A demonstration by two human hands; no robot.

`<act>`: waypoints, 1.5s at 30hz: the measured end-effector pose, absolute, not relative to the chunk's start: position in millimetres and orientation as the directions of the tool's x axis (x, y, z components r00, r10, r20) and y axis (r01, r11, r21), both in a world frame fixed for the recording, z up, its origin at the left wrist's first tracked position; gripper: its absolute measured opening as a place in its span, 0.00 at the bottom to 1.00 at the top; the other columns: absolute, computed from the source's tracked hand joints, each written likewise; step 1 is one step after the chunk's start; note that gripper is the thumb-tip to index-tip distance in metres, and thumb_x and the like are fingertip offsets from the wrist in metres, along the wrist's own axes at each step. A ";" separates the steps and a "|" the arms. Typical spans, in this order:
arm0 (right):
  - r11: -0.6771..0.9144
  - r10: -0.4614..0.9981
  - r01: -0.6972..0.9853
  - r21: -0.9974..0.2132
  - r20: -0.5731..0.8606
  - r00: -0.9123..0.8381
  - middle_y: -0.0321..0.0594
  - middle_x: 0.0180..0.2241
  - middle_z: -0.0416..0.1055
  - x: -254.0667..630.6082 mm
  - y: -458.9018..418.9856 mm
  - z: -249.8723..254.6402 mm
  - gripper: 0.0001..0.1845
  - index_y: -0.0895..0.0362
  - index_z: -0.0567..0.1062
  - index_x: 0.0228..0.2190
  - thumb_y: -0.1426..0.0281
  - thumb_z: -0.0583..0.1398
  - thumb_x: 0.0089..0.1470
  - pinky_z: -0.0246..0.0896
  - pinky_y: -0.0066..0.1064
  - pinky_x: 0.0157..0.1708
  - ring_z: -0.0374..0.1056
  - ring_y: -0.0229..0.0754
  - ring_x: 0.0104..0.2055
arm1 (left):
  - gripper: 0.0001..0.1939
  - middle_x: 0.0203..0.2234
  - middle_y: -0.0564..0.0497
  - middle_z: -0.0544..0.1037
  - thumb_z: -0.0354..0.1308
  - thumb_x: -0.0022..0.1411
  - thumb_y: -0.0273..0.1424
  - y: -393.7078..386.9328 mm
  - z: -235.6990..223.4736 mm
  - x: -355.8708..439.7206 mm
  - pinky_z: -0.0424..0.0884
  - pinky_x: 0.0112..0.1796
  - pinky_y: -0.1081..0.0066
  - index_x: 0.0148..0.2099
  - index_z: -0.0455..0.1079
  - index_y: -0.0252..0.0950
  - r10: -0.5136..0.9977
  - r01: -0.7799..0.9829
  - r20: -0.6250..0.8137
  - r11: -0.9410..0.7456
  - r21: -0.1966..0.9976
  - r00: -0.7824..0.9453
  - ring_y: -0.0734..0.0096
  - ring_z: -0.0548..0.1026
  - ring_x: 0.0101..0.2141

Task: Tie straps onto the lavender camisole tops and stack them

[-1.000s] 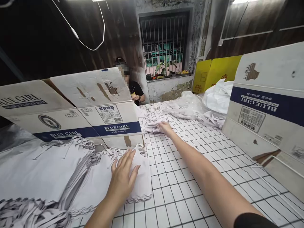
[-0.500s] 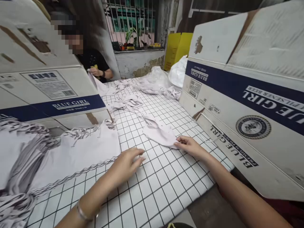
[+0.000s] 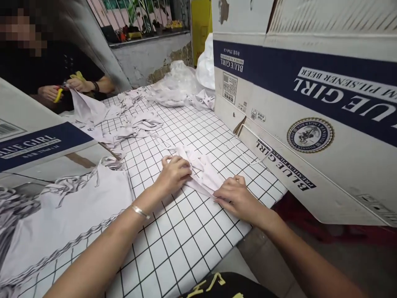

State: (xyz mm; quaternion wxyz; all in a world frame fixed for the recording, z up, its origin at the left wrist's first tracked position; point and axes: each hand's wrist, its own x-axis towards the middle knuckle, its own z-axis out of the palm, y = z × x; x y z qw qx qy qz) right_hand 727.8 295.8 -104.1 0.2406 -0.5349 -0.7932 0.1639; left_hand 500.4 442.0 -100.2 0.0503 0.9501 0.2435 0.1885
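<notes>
A small pale pink garment piece [image 3: 203,176] lies on the grid-patterned tablecloth [image 3: 173,236] between my hands. My left hand [image 3: 174,174] is closed on its left end, fingers curled over the fabric. At its right end, my right hand [image 3: 234,194] pinches the near edge. The cloth is bunched and partly hidden beneath my left fingers. To the left lies a stack of similar pale garments [image 3: 77,215] with thin straps and wavy dark-looking edges.
A large cardboard box [image 3: 279,99] stands along the right side, another box [image 3: 40,140] on the left. Loose fabric pieces [image 3: 139,124] and a clear plastic bag [image 3: 176,82] lie farther back. Across the table, a person [image 3: 74,78] holds yellow-handled scissors [image 3: 58,94] and pale cloth.
My left hand has moved forward and right onto the garment piece and closed on it. My right hand still grips its edge. The view has turned rightward.
</notes>
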 end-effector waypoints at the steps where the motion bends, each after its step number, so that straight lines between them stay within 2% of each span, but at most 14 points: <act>1: 0.369 0.929 0.775 -0.513 0.209 -0.304 0.37 0.29 0.75 730.9 295.3 -106.6 0.06 0.53 0.76 0.35 0.66 0.59 0.60 0.44 0.42 0.48 0.64 0.43 0.39 | 0.05 0.37 0.50 0.78 0.57 0.61 0.25 435.9 -101.5 491.7 0.49 0.47 0.52 0.36 0.74 0.40 0.482 0.448 0.351 -0.876 0.178 0.803 0.61 0.69 0.44; 5: 0.337 0.942 0.758 -0.558 0.198 -0.272 0.37 0.31 0.77 741.8 300.2 -112.9 0.09 0.54 0.76 0.36 0.66 0.56 0.62 0.49 0.39 0.45 0.67 0.40 0.35 | 0.09 0.31 0.52 0.78 0.53 0.63 0.21 403.0 -100.7 462.0 0.49 0.46 0.54 0.38 0.72 0.38 0.489 0.472 0.349 -0.871 0.140 0.799 0.65 0.70 0.38; 11: 0.311 0.946 0.780 -0.543 0.254 -0.201 0.41 0.36 0.76 741.7 320.9 -108.8 0.07 0.56 0.73 0.38 0.67 0.56 0.61 0.54 0.37 0.43 0.67 0.42 0.37 | 0.10 0.37 0.51 0.80 0.52 0.62 0.19 374.2 -94.7 440.9 0.49 0.46 0.55 0.38 0.70 0.37 0.513 0.498 0.318 -0.857 0.131 0.798 0.63 0.72 0.42; 14: 0.411 0.911 0.734 -0.541 0.267 -0.314 0.44 0.45 0.73 737.0 327.6 -100.0 0.11 0.54 0.71 0.44 0.66 0.57 0.60 0.54 0.40 0.47 0.64 0.47 0.46 | 0.10 0.36 0.52 0.80 0.51 0.63 0.19 370.5 -94.2 436.2 0.49 0.46 0.55 0.38 0.70 0.38 0.524 0.505 0.311 -0.851 0.145 0.793 0.63 0.72 0.42; 17: 0.484 0.859 0.649 -0.587 0.178 -0.480 0.42 0.43 0.73 731.1 328.1 -93.8 0.13 0.53 0.72 0.44 0.61 0.59 0.58 0.53 0.41 0.48 0.63 0.47 0.46 | 0.10 0.36 0.52 0.80 0.51 0.64 0.19 369.0 -95.6 430.9 0.49 0.47 0.54 0.38 0.70 0.38 0.546 0.511 0.300 -0.838 0.192 0.782 0.62 0.72 0.43; 21: 0.415 0.859 0.672 -0.613 0.022 -0.511 0.40 0.31 0.72 729.8 327.6 -92.8 0.11 0.54 0.75 0.32 0.59 0.61 0.55 0.52 0.44 0.47 0.62 0.47 0.40 | 0.07 0.40 0.50 0.78 0.50 0.65 0.24 372.3 -89.7 423.2 0.51 0.50 0.53 0.42 0.68 0.38 0.637 0.506 0.213 -0.737 0.448 0.740 0.61 0.70 0.47; 23: 0.279 0.887 0.603 -0.747 -0.041 -0.460 0.40 0.29 0.70 735.0 332.7 -89.2 0.13 0.55 0.73 0.28 0.59 0.61 0.55 0.55 0.42 0.44 0.63 0.45 0.37 | 0.05 0.37 0.49 0.77 0.51 0.65 0.30 379.7 -77.3 421.6 0.59 0.47 0.57 0.42 0.67 0.38 0.734 0.497 0.121 -0.562 0.662 0.668 0.63 0.71 0.43; 27: -0.131 0.912 0.132 -0.982 -0.172 -0.373 0.36 0.26 0.67 749.8 359.7 -72.4 0.17 0.55 0.68 0.27 0.55 0.62 0.52 0.56 0.30 0.28 0.62 0.38 0.28 | 0.12 0.26 0.53 0.72 0.59 0.60 0.39 409.8 -38.1 424.9 0.65 0.29 0.72 0.39 0.66 0.37 0.770 0.364 -0.240 0.011 0.931 0.592 0.73 0.69 0.27; 30: -0.232 0.935 -0.028 -0.972 -0.215 -0.282 0.33 0.24 0.64 753.8 390.9 -65.7 0.19 0.55 0.66 0.27 0.55 0.65 0.48 0.51 0.27 0.24 0.58 0.34 0.24 | 0.17 0.26 0.53 0.73 0.64 0.54 0.41 439.4 -20.0 429.6 0.65 0.26 0.74 0.41 0.68 0.36 0.720 0.322 -0.383 0.230 0.918 0.579 0.74 0.70 0.24; 33: -0.225 0.947 0.090 -0.970 -0.240 -0.215 0.35 0.28 0.67 750.7 420.9 -72.0 0.19 0.55 0.68 0.31 0.54 0.65 0.46 0.54 0.28 0.26 0.61 0.36 0.27 | 0.21 0.27 0.51 0.73 0.65 0.52 0.42 465.4 -28.3 433.5 0.67 0.27 0.71 0.43 0.69 0.36 0.765 0.418 -0.402 0.192 0.888 0.503 0.71 0.72 0.27; 35: -0.161 0.983 0.291 -0.943 -0.180 -0.040 0.39 0.33 0.69 747.7 432.3 -79.8 0.21 0.54 0.68 0.36 0.55 0.66 0.45 0.58 0.32 0.30 0.64 0.41 0.32 | 0.21 0.32 0.49 0.74 0.63 0.53 0.40 474.3 -44.2 435.2 0.68 0.31 0.69 0.47 0.68 0.36 0.898 0.546 -0.293 0.072 0.835 0.329 0.68 0.72 0.31; 38: -0.045 0.982 0.613 -0.788 0.076 0.171 0.42 0.39 0.70 744.1 427.8 -88.6 0.23 0.53 0.68 0.39 0.58 0.67 0.43 0.61 0.37 0.38 0.65 0.46 0.41 | 0.16 0.39 0.48 0.73 0.58 0.58 0.38 466.0 -67.6 435.6 0.68 0.38 0.66 0.47 0.67 0.38 0.994 0.745 0.045 -0.108 0.658 0.103 0.67 0.71 0.36; 43: 0.148 0.987 0.708 -0.691 0.059 -0.149 0.39 0.33 0.70 732.9 393.7 -93.9 0.18 0.53 0.67 0.36 0.56 0.64 0.48 0.62 0.35 0.35 0.67 0.44 0.36 | 0.15 0.37 0.48 0.73 0.56 0.60 0.44 418.2 -89.1 430.5 0.66 0.37 0.64 0.42 0.68 0.37 0.935 0.827 0.045 -0.333 0.453 0.352 0.63 0.71 0.37; 45: 0.182 0.983 0.759 -0.626 0.097 -0.156 0.40 0.34 0.70 724.6 392.3 -97.0 0.18 0.53 0.67 0.37 0.55 0.63 0.49 0.61 0.35 0.33 0.67 0.44 0.36 | 0.17 0.38 0.47 0.72 0.56 0.60 0.44 406.0 -96.1 429.0 0.65 0.38 0.63 0.44 0.67 0.37 0.928 0.855 0.084 -0.367 0.368 0.362 0.60 0.70 0.39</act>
